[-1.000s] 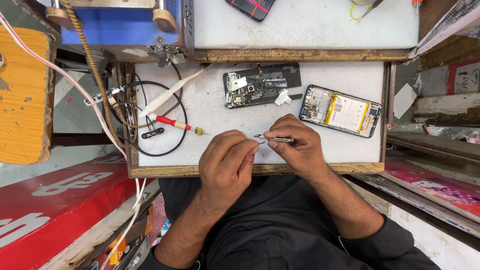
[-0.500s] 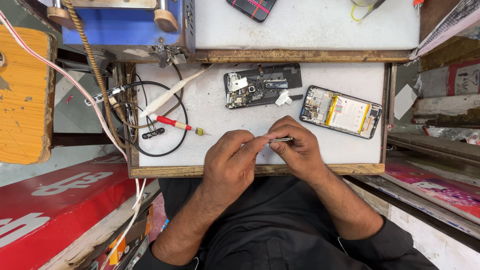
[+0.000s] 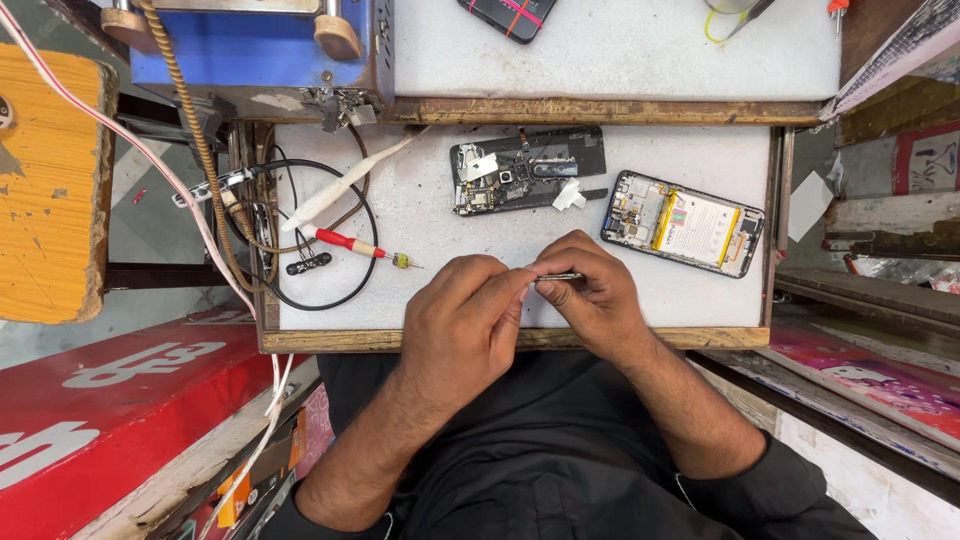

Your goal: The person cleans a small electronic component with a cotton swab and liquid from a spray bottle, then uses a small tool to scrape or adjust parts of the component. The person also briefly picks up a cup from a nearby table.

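My left hand (image 3: 462,322) and my right hand (image 3: 592,298) meet over the front of the white work board (image 3: 440,290). Between the fingertips of both hands lies a thin metal tool, tweezers by the look of it (image 3: 556,277). What the tip holds is too small to tell. Behind the hands rests an opened phone body with a yellow-edged battery (image 3: 684,222). To its left lies a dark phone frame with exposed circuit parts (image 3: 527,169). A red-handled screwdriver (image 3: 358,245) lies left of my left hand.
Black cables (image 3: 322,230) and a white probe (image 3: 340,188) lie on the board's left side. A blue machine (image 3: 255,45) stands at the back left. Another phone with red bands (image 3: 505,15) is on the upper shelf. A yellow wooden stool (image 3: 48,190) stands far left.
Both hands stay together at the board's front edge. The fingers have closed in tighter over the thin tool, so less of it shows.
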